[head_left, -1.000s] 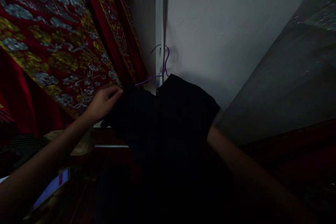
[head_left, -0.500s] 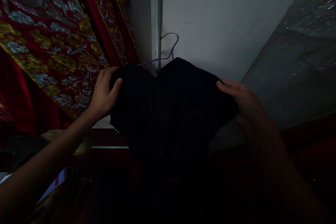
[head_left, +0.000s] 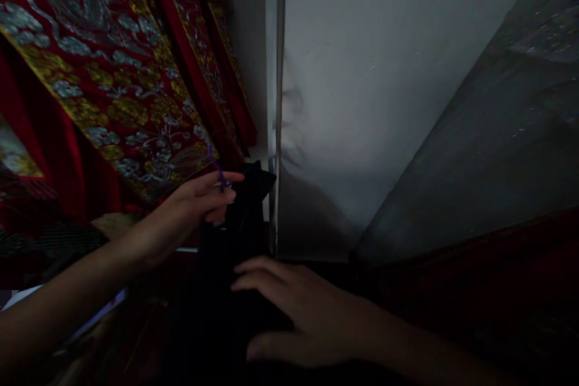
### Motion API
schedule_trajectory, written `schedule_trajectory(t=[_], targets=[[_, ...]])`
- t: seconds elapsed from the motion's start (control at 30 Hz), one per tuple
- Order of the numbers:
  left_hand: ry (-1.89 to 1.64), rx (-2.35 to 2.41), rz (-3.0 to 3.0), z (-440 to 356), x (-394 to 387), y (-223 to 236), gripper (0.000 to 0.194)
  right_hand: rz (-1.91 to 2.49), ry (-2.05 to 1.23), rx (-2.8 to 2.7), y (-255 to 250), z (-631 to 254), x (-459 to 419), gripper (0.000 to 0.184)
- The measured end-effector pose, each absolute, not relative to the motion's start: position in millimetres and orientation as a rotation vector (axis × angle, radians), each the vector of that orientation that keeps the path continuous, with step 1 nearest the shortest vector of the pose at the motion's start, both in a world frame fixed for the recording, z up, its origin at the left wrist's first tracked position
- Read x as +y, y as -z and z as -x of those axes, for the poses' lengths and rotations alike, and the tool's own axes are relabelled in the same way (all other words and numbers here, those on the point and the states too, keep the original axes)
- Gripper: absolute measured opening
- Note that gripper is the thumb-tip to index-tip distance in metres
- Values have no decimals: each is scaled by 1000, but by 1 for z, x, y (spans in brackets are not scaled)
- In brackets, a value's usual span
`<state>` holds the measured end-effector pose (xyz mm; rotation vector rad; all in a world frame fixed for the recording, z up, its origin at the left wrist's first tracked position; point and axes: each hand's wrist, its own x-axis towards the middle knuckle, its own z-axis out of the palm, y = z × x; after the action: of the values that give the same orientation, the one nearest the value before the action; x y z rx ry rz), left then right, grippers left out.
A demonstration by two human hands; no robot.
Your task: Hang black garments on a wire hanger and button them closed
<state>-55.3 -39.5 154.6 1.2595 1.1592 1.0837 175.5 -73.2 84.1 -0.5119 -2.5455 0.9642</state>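
A dark garment (head_left: 244, 217) hangs in the lower middle, nearly black, its outline hard to make out in the dim light. At its upper left, my left hand (head_left: 203, 199) is closed on a purple clothes hanger (head_left: 220, 175), with the garment's top beside its fingertips. Part of the hanger is hidden by the fingers and cloth. My right hand (head_left: 298, 307) lies lower, over the dark cloth, its fingers stretched and the thumb apart. Whether it touches the cloth is too dark to tell.
Red hangings (head_left: 136, 84) with silver and gold embroidery cover the left. A white panel (head_left: 353, 72) with a metal edge strip (head_left: 274, 72) stands ahead. Clear plastic sheeting (head_left: 497, 120) covers the right. A pale-violet flat object (head_left: 99, 316) lies low at left.
The garment has gone from spread wide between both hands to narrow and turned sideways. My left hand has moved from its shoulder to the hanger; my right hand has let go and dropped left.
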Motion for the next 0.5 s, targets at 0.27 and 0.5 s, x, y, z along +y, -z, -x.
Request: schedule_trajectory(t=[0.27, 0.5], targets=[[-1070, 1513, -1677, 110, -59, -181, 53, 863, -311, -1864, -81, -216, 29, 47], [-1100, 1442, -1802, 112, -34, -171, 39, 752, -1072, -1912, -86, -209, 51, 44]])
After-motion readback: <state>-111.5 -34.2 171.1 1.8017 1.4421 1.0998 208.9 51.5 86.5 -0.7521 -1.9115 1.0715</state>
